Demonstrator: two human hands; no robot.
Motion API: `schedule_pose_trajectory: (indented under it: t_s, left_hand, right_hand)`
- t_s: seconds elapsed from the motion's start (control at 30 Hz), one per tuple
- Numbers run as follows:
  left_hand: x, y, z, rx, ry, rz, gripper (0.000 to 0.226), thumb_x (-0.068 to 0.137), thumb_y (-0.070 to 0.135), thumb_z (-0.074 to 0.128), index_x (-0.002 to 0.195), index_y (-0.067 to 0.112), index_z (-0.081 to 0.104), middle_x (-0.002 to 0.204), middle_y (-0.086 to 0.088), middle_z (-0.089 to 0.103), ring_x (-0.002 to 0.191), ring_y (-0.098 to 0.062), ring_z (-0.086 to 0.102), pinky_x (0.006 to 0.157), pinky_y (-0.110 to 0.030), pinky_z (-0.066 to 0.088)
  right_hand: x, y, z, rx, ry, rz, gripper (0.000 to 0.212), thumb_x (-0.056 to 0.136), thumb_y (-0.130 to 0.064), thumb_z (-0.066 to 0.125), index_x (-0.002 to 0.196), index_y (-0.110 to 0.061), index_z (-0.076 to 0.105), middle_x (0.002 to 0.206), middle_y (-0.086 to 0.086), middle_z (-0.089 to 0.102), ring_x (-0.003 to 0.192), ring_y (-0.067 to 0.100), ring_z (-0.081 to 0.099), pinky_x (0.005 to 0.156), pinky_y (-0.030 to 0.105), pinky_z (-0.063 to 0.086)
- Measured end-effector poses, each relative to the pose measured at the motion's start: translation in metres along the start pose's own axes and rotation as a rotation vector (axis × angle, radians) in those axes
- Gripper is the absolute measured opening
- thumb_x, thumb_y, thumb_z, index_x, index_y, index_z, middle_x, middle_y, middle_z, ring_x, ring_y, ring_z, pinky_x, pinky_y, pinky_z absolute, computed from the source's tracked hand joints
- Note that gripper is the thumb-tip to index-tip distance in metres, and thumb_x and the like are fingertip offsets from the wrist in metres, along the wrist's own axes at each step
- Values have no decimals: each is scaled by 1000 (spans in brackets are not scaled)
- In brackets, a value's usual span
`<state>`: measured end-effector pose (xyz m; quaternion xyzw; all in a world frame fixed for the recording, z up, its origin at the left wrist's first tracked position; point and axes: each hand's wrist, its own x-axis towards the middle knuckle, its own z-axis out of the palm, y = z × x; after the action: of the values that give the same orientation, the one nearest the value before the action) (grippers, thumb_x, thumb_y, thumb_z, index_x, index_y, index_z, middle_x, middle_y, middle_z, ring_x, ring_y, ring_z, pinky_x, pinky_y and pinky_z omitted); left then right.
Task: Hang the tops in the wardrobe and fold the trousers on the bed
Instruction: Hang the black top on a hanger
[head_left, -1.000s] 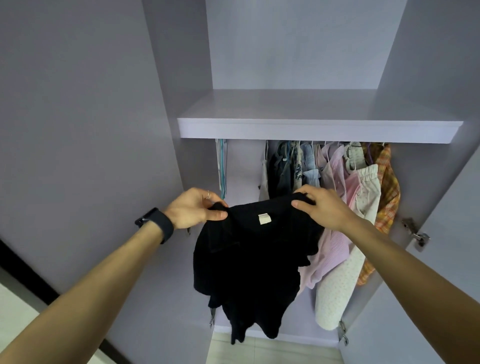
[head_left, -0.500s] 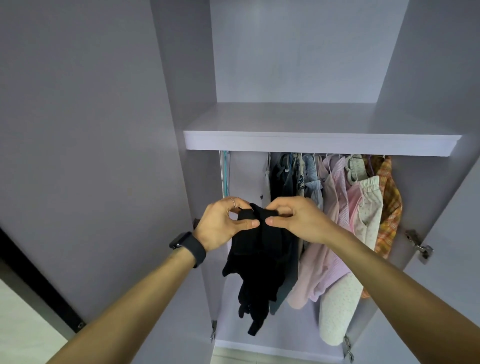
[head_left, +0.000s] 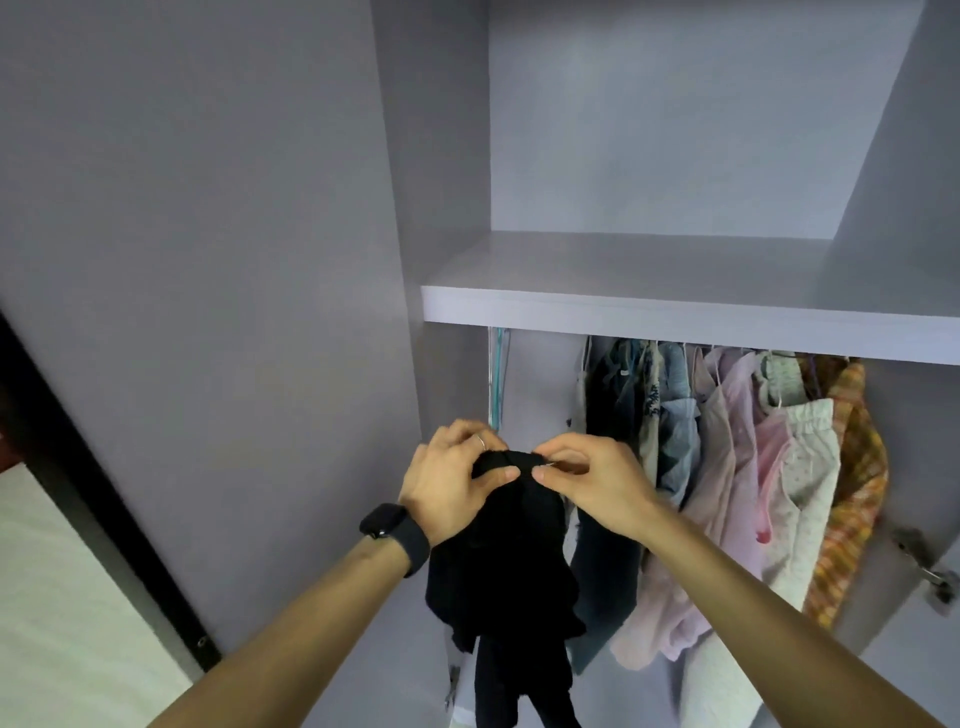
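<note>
My left hand (head_left: 449, 483) and right hand (head_left: 592, 480), apart a second earlier, met; both pinched the top (head_left: 504, 571), now bunched at its neck below the shelf (head_left: 675, 319), left end. Hanging it likely came next.

1. Left wrist first: a dark watch (head_left: 385, 519), with a rectangular face, rounded corners and a glossy black finish.
2. Its strap (head_left: 414, 546) is wide, matte and dark, and fits snug round the wrist.
3. On the left hand (head_left: 447, 486), a thin silver ring (head_left: 481, 442) circles one finger.
4. The right hand (head_left: 597, 483) is bare.
5. The left forearm (head_left: 291, 623) and right forearm (head_left: 769, 613) are bare too, right down to the lower edge.
</note>
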<state>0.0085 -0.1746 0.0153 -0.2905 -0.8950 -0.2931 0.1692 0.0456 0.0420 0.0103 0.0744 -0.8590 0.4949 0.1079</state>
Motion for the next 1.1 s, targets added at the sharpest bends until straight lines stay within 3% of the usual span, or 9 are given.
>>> schedule_pose_trajectory:
  t_s: [0.07, 0.13, 0.23, 0.3, 0.53, 0.77, 0.87, 0.97, 1.1]
  left_hand:
    - [-2, -4, -1, 168, -24, -1, 29, 99, 46, 52, 119, 26, 59, 131, 8, 59, 134, -17, 43, 111, -37, 29]
    - [-3, -8, 1, 313, -56, -59, 36, 105, 46, 37, 131, 24, 48, 142, 5, 54, 150, -13, 19, 121, -39, 6]
    - [-1, -13, -1, 531, -59, -116, 41, 107, 45, 24, 137, 22, 40, 156, 1, 39, 154, -16, -3, 115, -41, -25]
    - [5, -21, -2, 697, -70, -138, 46, 107, 45, 21, 141, 21, 40, 165, -1, 22, 154, -23, -12, 109, -47, -34]
    - [24, -64, -3, 1078, -62, -157, 26, 107, 40, 31, 129, 28, 41, 167, -11, 7, 149, -37, -23, 105, -65, -31]
    - [36, -119, 15, 1297, 111, -3, 26, 97, 41, 59, 117, 26, 63, 159, -18, 32, 148, -50, 14, 117, -66, -11]
    - [39, -131, 22, 1352, 214, 66, 30, 101, 45, 46, 118, 26, 63, 158, -18, 34, 147, -51, 17, 116, -67, -8]
    - [37, -141, 27, 1402, 254, 104, 40, 105, 44, 24, 128, 28, 53, 163, -17, 23, 148, -52, 6, 113, -67, -17]
    - [40, -141, 29, 1423, 278, 110, 45, 105, 44, 14, 130, 28, 47, 163, -17, 22, 148, -53, 4, 111, -67, -20]
  right_hand:
    - [7, 11, 1, -57, 24, -7, 21, 88, -20, 76, 101, -36, 73, 94, -28, 72, 93, -8, 67, 83, 8, 48]
    - [17, 24, -1, -134, -6, -12, 23, 91, -23, 71, 102, -44, 68, 94, -37, 66, 95, -15, 61, 80, 1, 42]
    - [36, 44, -4, -228, -60, -16, 26, 93, -30, 66, 117, -40, 64, 107, -31, 61, 104, -9, 57, 88, 9, 42]
    - [58, 59, -4, -248, -79, -5, 32, 94, -30, 64, 126, -33, 60, 120, -18, 62, 110, 1, 57, 94, 19, 43]
    - [124, 109, 31, -251, -65, 197, 35, 97, -38, 59, 128, -23, 54, 134, -2, 61, 118, 19, 60, 96, 25, 44]
    - [202, 156, 90, -148, 59, 288, 55, 99, -49, 52, 141, -16, 41, 142, 2, 54, 124, 29, 56, 94, 29, 41]
    - [225, 167, 111, -96, 170, 294, 50, 102, -45, 48, 140, -13, 43, 135, 7, 60, 122, 32, 57, 99, 33, 43]
    - [238, 172, 127, -45, 284, 298, 45, 103, -40, 49, 137, -11, 51, 131, 9, 64, 122, 33, 57, 98, 32, 42]
    - [250, 173, 131, -86, 300, 262, 22, 99, -26, 55, 106, -13, 70, 111, 13, 71, 103, 33, 64, 87, 30, 47]
